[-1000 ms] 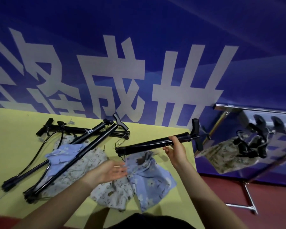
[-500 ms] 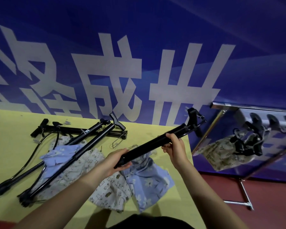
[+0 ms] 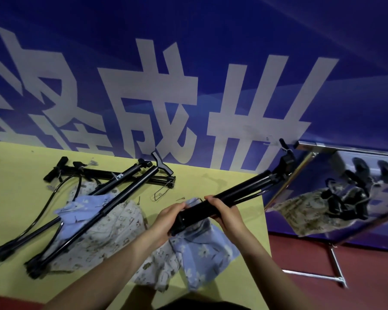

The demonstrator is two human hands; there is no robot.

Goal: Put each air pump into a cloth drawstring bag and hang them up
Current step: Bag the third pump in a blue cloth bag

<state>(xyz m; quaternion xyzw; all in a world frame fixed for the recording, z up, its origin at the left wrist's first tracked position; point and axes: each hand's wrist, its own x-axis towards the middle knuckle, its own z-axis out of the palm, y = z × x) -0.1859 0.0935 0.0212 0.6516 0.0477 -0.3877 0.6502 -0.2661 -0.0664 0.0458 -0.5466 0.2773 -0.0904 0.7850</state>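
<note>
Black air pump (image 3: 238, 195) tilted above blue floral bag (image 3: 202, 249), three pumps (image 3: 112, 193) across other bags (image 3: 112, 222)

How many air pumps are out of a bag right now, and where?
4: one held pump gripped in both hands above the table, and three lying together on the yellow table at left, e.g.. Others may hang bagged on the rack at right.

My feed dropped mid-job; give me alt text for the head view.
Both hands, left hand and right hand, grip a black air pump above a blue floral bag on the yellow table. More pumps lie left; a filled bag hangs on the rack.
</note>
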